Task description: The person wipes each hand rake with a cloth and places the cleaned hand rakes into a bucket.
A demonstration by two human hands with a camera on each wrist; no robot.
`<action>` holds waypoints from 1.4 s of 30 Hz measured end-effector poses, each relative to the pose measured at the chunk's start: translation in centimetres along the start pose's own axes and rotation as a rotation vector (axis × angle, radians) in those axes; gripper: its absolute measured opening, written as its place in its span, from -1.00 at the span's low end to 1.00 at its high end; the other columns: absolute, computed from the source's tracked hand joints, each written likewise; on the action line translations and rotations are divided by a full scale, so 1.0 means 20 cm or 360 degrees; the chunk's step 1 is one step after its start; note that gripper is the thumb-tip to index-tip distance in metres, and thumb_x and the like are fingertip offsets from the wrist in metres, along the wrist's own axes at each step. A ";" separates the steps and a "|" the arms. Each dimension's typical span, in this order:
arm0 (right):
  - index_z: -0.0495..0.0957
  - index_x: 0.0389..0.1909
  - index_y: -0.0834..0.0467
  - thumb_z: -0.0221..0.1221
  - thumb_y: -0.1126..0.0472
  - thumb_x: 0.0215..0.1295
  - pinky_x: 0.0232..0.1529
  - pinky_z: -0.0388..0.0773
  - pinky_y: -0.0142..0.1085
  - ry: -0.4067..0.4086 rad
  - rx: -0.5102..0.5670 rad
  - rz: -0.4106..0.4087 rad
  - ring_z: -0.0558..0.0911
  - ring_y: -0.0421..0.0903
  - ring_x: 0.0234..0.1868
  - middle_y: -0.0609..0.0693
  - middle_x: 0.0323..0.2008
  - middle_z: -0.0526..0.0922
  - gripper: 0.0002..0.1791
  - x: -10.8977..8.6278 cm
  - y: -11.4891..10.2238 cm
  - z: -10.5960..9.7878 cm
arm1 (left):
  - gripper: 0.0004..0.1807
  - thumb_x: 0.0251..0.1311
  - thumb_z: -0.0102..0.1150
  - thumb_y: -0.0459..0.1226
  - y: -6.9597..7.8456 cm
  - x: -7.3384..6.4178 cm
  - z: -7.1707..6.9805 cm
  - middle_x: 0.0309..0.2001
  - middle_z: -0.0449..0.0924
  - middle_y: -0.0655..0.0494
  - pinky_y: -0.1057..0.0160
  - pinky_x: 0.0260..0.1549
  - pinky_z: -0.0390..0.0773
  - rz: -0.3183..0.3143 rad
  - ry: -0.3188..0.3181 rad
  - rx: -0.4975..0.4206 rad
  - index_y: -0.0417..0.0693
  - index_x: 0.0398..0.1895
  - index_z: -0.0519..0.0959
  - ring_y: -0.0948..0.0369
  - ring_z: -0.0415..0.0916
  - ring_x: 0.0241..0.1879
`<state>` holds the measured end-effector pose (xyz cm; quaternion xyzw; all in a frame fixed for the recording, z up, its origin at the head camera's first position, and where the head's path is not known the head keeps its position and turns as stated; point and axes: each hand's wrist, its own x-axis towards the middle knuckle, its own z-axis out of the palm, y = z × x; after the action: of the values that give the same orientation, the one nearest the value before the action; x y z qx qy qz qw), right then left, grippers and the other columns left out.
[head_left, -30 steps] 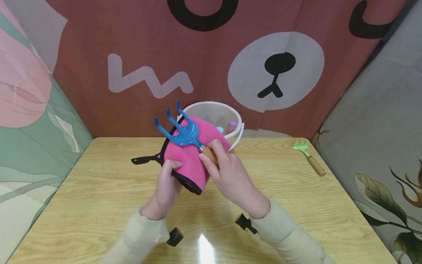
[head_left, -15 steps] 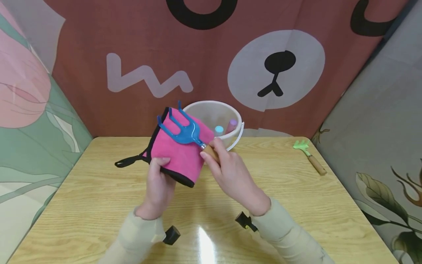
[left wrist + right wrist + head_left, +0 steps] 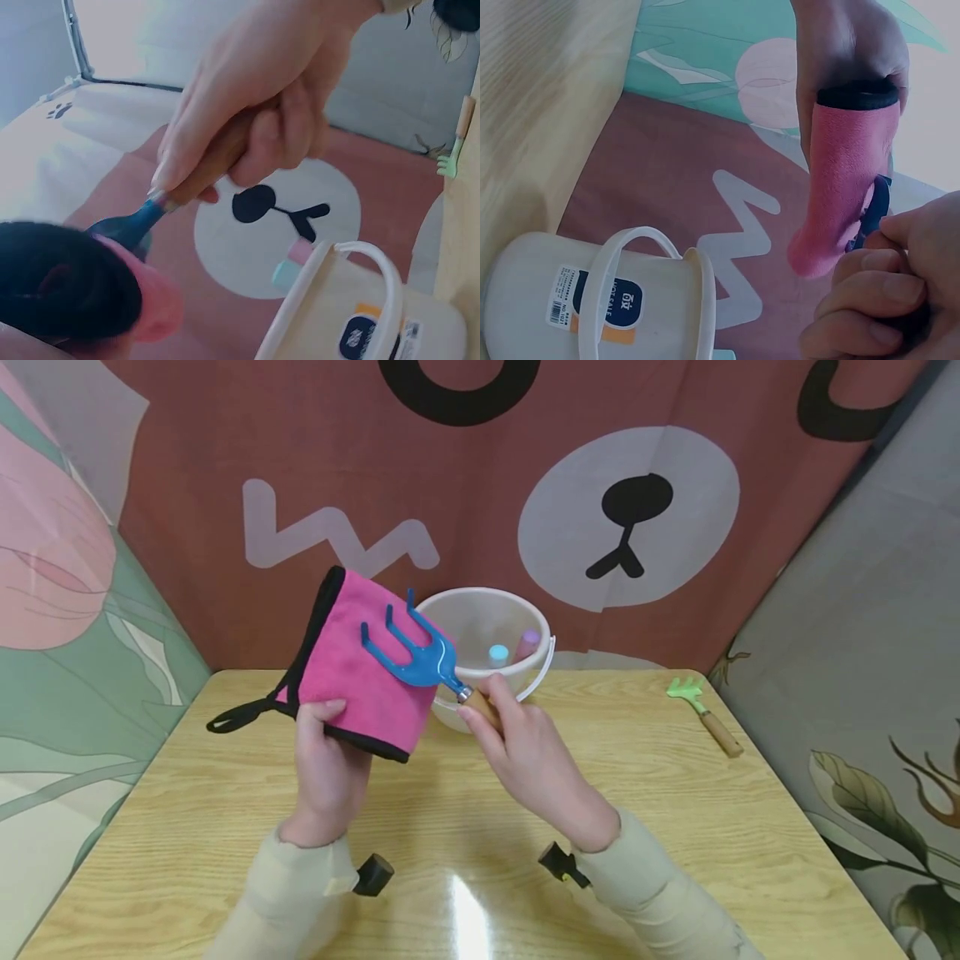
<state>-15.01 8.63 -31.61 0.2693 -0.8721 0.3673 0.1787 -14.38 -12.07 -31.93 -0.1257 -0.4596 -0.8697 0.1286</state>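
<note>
My left hand grips a folded pink cloth with black edging and a black hanging loop, thumb on top. In my right hand is a small garden rake by its wooden handle; its blue three-pronged head overlaps the cloth in the head view. Both things are held up above the table. From the left wrist view, the right fingers curl round the wooden handle, and part of the blue head is hidden behind the cloth. The right wrist view shows the cloth folded into a thick roll.
A white bucket with a handle stands at the back of the wooden table, behind the hands. Inside it show a light-blue-topped thing and a purple one. A green hand rake lies at the right edge.
My left hand has drawn the cloth left and slightly up, uncovering more of the bucket. The right hand and the blue rake have stayed nearly in place.
</note>
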 end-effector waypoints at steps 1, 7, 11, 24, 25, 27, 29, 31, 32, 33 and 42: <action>0.40 -0.03 0.10 0.12 0.07 0.55 -0.66 0.27 -0.31 -0.0003 -0.0002 0.0003 0.28 -0.21 -0.68 -0.14 -0.63 0.28 -0.80 0.00 0.00 0.00 | -0.76 0.29 -0.40 -0.26 0.01 0.00 0.00 -0.20 0.44 0.09 0.17 -0.06 0.42 0.0014 0.0010 0.0004 -0.09 -0.18 0.33 0.17 0.45 -0.20; 0.39 -0.07 0.09 0.10 0.06 0.56 -0.64 0.31 -0.31 -0.0043 -0.0039 0.0014 0.31 -0.20 -0.64 -0.13 -0.60 0.30 -0.81 -0.01 0.01 0.00 | -0.78 0.27 -0.31 -0.32 0.06 0.03 -0.02 -0.10 0.41 0.04 0.18 0.00 0.40 0.0181 0.0078 -0.0018 -0.13 -0.12 0.34 0.15 0.43 -0.10; 0.38 -0.07 0.10 0.11 0.08 0.56 -0.65 0.31 -0.32 -0.0074 -0.0056 0.0018 0.31 -0.20 -0.65 -0.13 -0.60 0.31 -0.81 -0.01 0.02 0.01 | -0.85 0.26 -0.20 -0.38 0.09 0.03 -0.01 -0.16 0.44 0.07 0.27 -0.06 0.42 0.0296 0.0155 0.0043 -0.16 -0.18 0.39 0.20 0.43 -0.16; 0.38 -0.11 0.09 0.14 0.06 0.54 -0.70 0.26 -0.34 -0.0077 -0.0149 -0.0024 0.28 -0.25 -0.71 -0.17 -0.64 0.30 -0.80 -0.04 0.03 0.04 | -0.64 0.32 0.08 -0.56 0.05 0.14 -0.08 0.03 0.62 -0.03 0.17 0.08 0.42 0.0922 -0.0507 0.1239 -0.36 0.18 0.50 0.11 0.50 0.05; 0.38 -0.12 0.09 0.14 0.07 0.54 -0.70 0.25 -0.34 -0.0063 -0.0162 -0.0038 0.28 -0.26 -0.71 -0.17 -0.64 0.29 -0.80 -0.04 0.04 0.04 | -0.48 0.26 0.16 -0.56 0.04 0.15 -0.08 0.21 0.56 -0.04 0.07 0.21 0.37 0.0970 -0.0521 0.1343 -0.28 0.31 0.46 0.06 0.42 0.23; 0.38 -0.12 0.09 0.15 0.07 0.53 -0.70 0.25 -0.34 -0.0043 -0.0180 -0.0058 0.27 -0.26 -0.72 -0.17 -0.64 0.29 -0.81 -0.04 0.04 0.04 | -0.30 0.15 0.29 -0.53 0.02 0.16 -0.09 0.41 0.39 -0.07 -0.15 0.35 0.20 0.1061 -0.0535 0.1541 -0.22 0.42 0.40 -0.06 0.16 0.46; 0.38 -0.13 0.10 0.14 0.08 0.54 -0.71 0.25 -0.35 -0.0033 -0.0191 -0.0067 0.26 -0.27 -0.72 -0.18 -0.64 0.29 -0.81 -0.04 0.05 0.05 | -0.28 0.11 0.36 -0.45 0.00 0.17 -0.09 0.41 0.40 -0.05 -0.15 0.36 0.18 0.1086 -0.0547 0.1705 -0.18 0.41 0.43 -0.06 0.13 0.48; 0.38 -0.12 0.09 0.14 0.09 0.54 -0.72 0.25 -0.35 -0.0030 -0.0191 -0.0067 0.26 -0.28 -0.73 -0.19 -0.64 0.30 -0.82 -0.05 0.05 0.05 | -0.32 0.12 0.38 -0.38 -0.02 0.17 -0.10 0.40 0.41 -0.06 -0.14 0.38 0.13 0.1153 -0.0568 0.1847 -0.18 0.38 0.47 -0.07 0.12 0.48; 0.39 -0.12 0.09 0.14 0.09 0.54 -0.72 0.25 -0.35 -0.0025 -0.0192 -0.0069 0.26 -0.28 -0.73 -0.19 -0.64 0.31 -0.83 -0.05 0.05 0.05 | -0.34 0.13 0.38 -0.35 -0.02 0.18 -0.10 0.39 0.42 -0.06 -0.14 0.41 0.08 0.1198 -0.0582 0.1905 -0.18 0.36 0.50 -0.07 0.12 0.48; 0.39 -0.13 0.09 0.14 0.09 0.54 -0.72 0.25 -0.35 -0.0018 -0.0192 -0.0069 0.26 -0.28 -0.72 -0.19 -0.64 0.30 -0.83 -0.05 0.04 0.05 | -0.37 0.14 0.39 -0.32 -0.03 0.18 -0.10 0.39 0.43 -0.07 -0.14 0.42 0.05 0.1241 -0.0593 0.1957 -0.19 0.34 0.52 -0.08 0.12 0.48; 0.40 -0.14 0.09 0.15 0.10 0.53 -0.72 0.23 -0.34 0.0016 -0.0191 -0.0085 0.23 -0.29 -0.74 -0.22 -0.68 0.27 -0.83 -0.04 0.04 0.03 | -0.40 0.20 0.32 -0.22 -0.05 0.18 -0.11 0.43 0.36 -0.10 -0.17 0.45 -0.10 0.1329 -0.0684 0.2314 -0.19 0.33 0.53 -0.09 0.00 0.53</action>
<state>-14.81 8.83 -32.90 0.2794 -0.8842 0.3107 0.2087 -18.27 -13.76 -32.76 -0.3325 -0.8324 -0.1987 0.3964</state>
